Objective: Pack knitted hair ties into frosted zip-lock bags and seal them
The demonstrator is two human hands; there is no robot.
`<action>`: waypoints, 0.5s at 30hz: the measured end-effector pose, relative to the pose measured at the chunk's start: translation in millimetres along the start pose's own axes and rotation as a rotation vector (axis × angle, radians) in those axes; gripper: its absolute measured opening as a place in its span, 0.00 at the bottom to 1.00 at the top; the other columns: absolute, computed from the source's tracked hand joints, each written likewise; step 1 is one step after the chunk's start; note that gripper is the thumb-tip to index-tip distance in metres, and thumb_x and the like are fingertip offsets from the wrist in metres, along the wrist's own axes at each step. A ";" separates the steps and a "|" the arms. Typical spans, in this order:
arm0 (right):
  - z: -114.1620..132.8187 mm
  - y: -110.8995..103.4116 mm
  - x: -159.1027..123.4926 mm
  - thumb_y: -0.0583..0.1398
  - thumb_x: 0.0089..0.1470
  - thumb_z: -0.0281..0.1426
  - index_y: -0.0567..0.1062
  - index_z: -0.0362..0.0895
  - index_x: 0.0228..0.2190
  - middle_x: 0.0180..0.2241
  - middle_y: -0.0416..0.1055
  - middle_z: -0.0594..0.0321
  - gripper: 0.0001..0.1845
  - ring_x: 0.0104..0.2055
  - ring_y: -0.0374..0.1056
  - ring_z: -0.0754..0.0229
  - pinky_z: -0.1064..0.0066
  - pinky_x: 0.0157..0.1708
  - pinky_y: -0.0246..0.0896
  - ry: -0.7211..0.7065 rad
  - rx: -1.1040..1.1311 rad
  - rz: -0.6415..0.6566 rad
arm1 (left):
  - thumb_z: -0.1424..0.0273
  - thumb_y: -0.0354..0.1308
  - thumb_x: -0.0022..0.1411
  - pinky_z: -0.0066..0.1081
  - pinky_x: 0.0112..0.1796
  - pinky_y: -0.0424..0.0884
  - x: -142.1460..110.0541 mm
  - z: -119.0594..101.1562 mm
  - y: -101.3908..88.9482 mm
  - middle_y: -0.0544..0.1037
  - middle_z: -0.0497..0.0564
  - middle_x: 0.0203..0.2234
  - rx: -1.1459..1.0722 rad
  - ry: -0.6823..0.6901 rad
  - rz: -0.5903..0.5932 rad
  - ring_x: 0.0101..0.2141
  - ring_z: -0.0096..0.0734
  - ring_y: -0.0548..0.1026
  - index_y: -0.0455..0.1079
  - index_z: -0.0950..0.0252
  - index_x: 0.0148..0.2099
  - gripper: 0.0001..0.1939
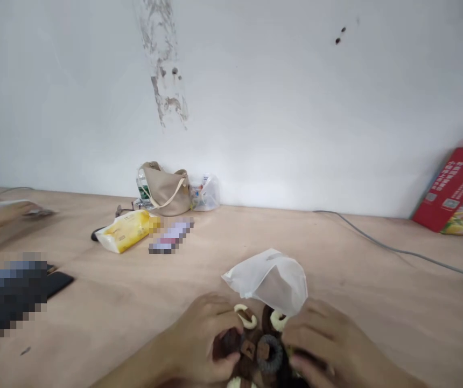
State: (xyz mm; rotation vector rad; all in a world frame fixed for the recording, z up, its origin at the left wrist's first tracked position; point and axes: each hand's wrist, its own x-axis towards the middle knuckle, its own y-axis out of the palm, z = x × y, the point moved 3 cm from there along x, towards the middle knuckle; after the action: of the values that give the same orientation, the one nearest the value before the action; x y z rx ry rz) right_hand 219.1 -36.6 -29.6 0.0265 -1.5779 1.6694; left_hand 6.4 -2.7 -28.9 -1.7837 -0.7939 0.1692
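At the bottom centre is a bunch of hair ties [269, 354], it seems: cream, dark brown and grey rings, with small brown tags among them. My left hand [201, 337] is at the left of the bunch, thumb and fingers curled round a dark brown hair tie [226, 345]. On the other side, my right hand [326, 339] has its fingers bent over the right edge, closed on something dark that is mostly hidden. Just beyond the bunch lies a translucent white plastic bag [272, 277], its mouth towards me and close to my right fingers.
Farther left lie a yellow tissue pack [128, 229] and a phone [172, 236]. A beige handbag [167, 188] stands by the wall. A grey cable [385, 247] runs to the right, below a red box-like bag [457, 188]. Another person's hand [13, 210] is at far left.
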 end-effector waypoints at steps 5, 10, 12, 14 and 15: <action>23.0 20.3 14.7 0.46 0.68 0.35 0.69 0.46 0.27 0.23 0.72 0.71 0.20 0.24 0.61 0.63 0.70 0.25 0.53 -0.199 -0.166 -0.198 | 0.78 0.53 0.38 0.29 0.34 0.64 1.6 -0.5 -1.6 0.75 0.46 0.28 0.046 -0.006 0.087 0.31 0.35 0.72 0.62 0.60 0.29 0.12; 22.8 20.3 20.5 0.45 0.68 0.33 0.65 0.44 0.22 0.17 0.66 0.71 0.24 0.24 0.60 0.64 0.69 0.26 0.48 -0.174 -0.251 -0.256 | 0.77 0.50 0.37 0.28 0.31 0.62 1.9 -2.7 -4.3 0.73 0.47 0.25 0.004 0.128 -0.012 0.26 0.32 0.69 0.57 0.62 0.26 0.10; 20.3 15.0 18.2 0.48 0.67 0.34 0.64 0.44 0.21 0.18 0.66 0.71 0.22 0.24 0.60 0.65 0.70 0.27 0.48 -0.153 -0.229 -0.195 | 0.77 0.50 0.39 0.28 0.32 0.62 0.9 -6.4 -9.0 0.72 0.47 0.24 -0.049 0.184 -0.075 0.26 0.31 0.69 0.57 0.61 0.28 0.10; 16.7 14.5 14.9 0.55 0.63 0.36 0.64 0.45 0.22 0.20 0.68 0.72 0.18 0.25 0.61 0.65 0.70 0.27 0.49 -0.136 -0.221 -0.108 | 0.77 0.50 0.42 0.30 0.32 0.62 2.3 -14.9 -16.0 0.70 0.47 0.23 -0.073 0.242 -0.164 0.26 0.31 0.67 0.58 0.61 0.30 0.09; 14.9 16.9 13.4 0.58 0.61 0.37 0.66 0.45 0.24 0.22 0.70 0.72 0.15 0.26 0.62 0.64 0.70 0.27 0.49 -0.129 -0.230 -0.068 | 0.77 0.51 0.44 0.30 0.32 0.62 4.7 -20.6 -19.7 0.70 0.47 0.23 -0.064 0.262 -0.218 0.26 0.32 0.67 0.60 0.61 0.31 0.09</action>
State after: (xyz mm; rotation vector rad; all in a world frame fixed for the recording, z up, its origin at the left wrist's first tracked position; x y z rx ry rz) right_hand 193.4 -40.0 -33.2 0.0695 -1.8379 1.4501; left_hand 11.5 -13.3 -2.5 -1.7214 -0.8028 -0.2315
